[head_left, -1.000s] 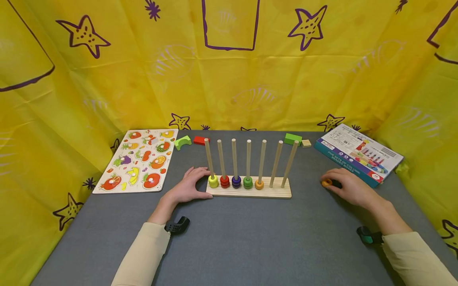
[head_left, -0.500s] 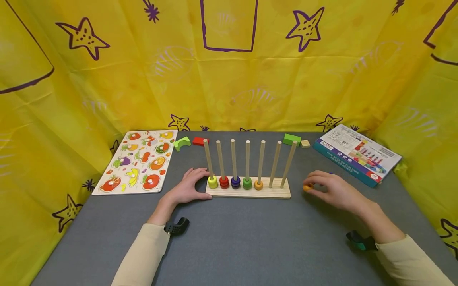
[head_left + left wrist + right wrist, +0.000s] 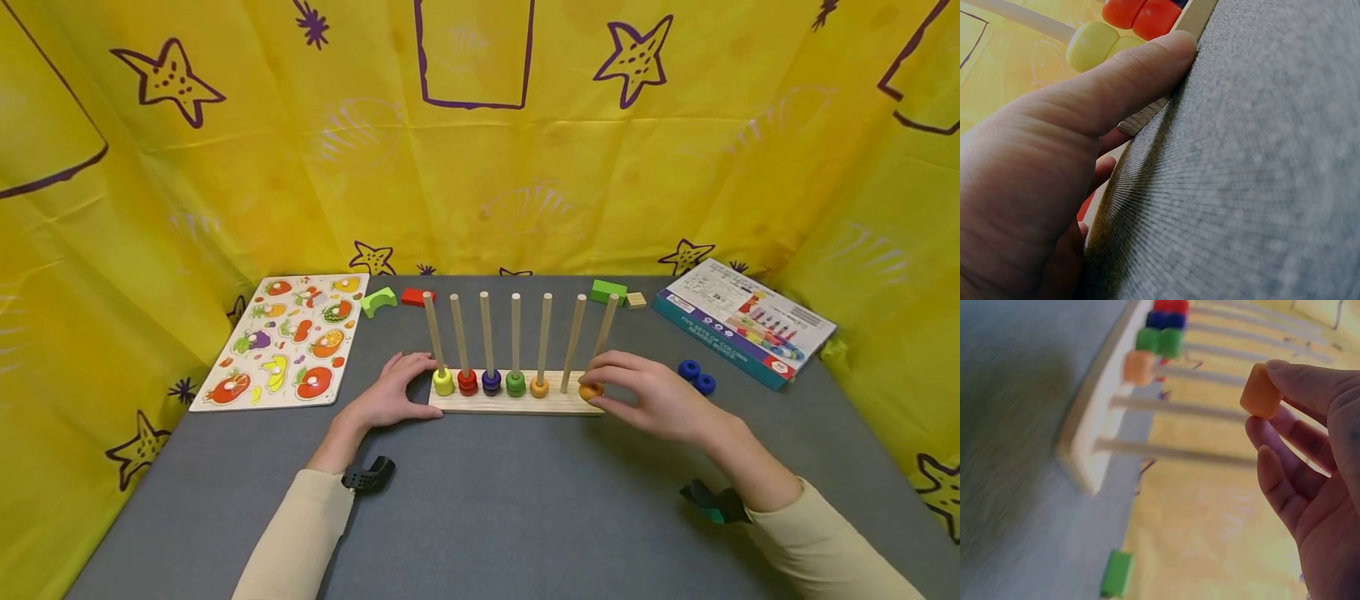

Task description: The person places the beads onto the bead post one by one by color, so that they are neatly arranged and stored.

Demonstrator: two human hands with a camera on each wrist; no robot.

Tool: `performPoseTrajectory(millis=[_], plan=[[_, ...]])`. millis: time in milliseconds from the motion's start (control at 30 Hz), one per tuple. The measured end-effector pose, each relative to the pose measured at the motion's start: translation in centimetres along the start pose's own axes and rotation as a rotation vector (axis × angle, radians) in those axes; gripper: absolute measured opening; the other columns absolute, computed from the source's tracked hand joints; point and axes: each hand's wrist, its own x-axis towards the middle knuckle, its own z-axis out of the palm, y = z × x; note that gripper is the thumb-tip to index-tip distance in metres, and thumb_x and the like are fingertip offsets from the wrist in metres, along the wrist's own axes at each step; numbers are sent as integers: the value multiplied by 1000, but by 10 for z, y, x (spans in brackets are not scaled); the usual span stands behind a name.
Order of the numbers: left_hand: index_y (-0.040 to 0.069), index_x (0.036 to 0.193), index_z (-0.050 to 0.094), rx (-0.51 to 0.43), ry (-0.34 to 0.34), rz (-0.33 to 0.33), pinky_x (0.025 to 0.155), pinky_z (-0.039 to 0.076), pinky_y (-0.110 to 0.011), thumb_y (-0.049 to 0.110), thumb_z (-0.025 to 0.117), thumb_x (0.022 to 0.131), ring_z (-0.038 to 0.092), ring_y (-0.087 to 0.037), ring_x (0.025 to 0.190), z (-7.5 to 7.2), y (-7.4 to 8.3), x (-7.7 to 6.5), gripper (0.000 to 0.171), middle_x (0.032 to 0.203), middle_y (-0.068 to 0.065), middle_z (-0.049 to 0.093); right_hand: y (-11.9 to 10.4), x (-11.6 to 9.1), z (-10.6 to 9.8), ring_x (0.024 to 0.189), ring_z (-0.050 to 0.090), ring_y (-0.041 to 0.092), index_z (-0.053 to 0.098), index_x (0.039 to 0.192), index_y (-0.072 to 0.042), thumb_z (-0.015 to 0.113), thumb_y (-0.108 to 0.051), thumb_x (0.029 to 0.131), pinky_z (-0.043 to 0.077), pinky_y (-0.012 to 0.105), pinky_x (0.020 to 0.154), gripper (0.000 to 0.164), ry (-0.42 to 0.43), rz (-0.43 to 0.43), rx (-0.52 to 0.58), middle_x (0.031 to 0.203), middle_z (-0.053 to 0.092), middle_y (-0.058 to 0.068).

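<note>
A wooden bead stand [image 3: 487, 403] with several upright rods sits mid-table. From the left, its rods carry yellow [image 3: 443, 382], red [image 3: 468, 382], dark blue [image 3: 491, 382] and green beads [image 3: 515, 383], then one orange bead [image 3: 539, 387]; the two rightmost rods are bare. My left hand [image 3: 395, 395] grips the stand's left end, thumb along the front edge and fingers behind. Between thumb and fingertips my right hand [image 3: 663, 398] pinches another orange bead [image 3: 1261, 392]. In the right wrist view this bead is out beside the rods, not on one.
Two blue beads [image 3: 697, 377] lie right of the stand, near a toy box [image 3: 750, 321]. Behind the stand are a green block [image 3: 608, 292], a small plain wood block [image 3: 636, 300], a red block [image 3: 417, 297] and a green arch [image 3: 378, 301]. A fruit puzzle board [image 3: 281, 342] lies left.
My right hand has carried the orange bead leftward from beside the box to the stand's right end, uncovering the two blue beads. My left hand has stayed on the stand.
</note>
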Motion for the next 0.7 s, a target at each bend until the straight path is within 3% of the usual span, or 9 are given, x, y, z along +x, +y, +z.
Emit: performPoseTrajectory(millis=[133,233,300,400,533,700], plan=[[-1,136,57,1,-13,-24,119,7,-56,35,88,78,39,-37,139,-1,0,0,75,143,-21,50,-10,16,-1,97,63,16,72,113,-11,56,-42,102,54,21,84,37,46,-54,34,113,66,0],[0,137,57,-1,-23,-44,120,6,-55,35,88,78,38,-36,140,-2,2,0,75,144,-20,50,-18,30,-4,97,63,17,72,113,-9,52,-44,103,52,17,85,42,85,-93,43,113,65,1],[-1,137,57,-1,-21,-43,120,6,-55,34,88,78,38,-36,139,-2,3,0,75,144,-20,50,-22,38,-8,97,63,18,72,114,-8,55,-40,103,51,15,84,38,111,-119,32,113,65,3],[-1,137,56,0,-18,-38,119,7,-56,35,87,79,39,-37,138,-2,4,0,75,143,-20,50,-27,52,-17,96,62,19,72,113,-6,72,-20,96,51,16,83,23,146,-158,13,113,65,5],[0,137,56,-5,-21,-41,119,6,-56,35,87,79,39,-36,139,-2,5,0,75,144,-20,50,-32,69,-30,98,62,21,72,113,-3,84,7,75,48,14,87,42,182,-190,-8,113,65,7],[0,137,57,-6,-25,-49,120,6,-55,35,87,79,38,-36,139,-3,5,0,74,144,-19,50,-32,85,-41,97,63,19,72,113,-2,84,8,75,51,19,87,41,220,-179,-25,113,66,8]])
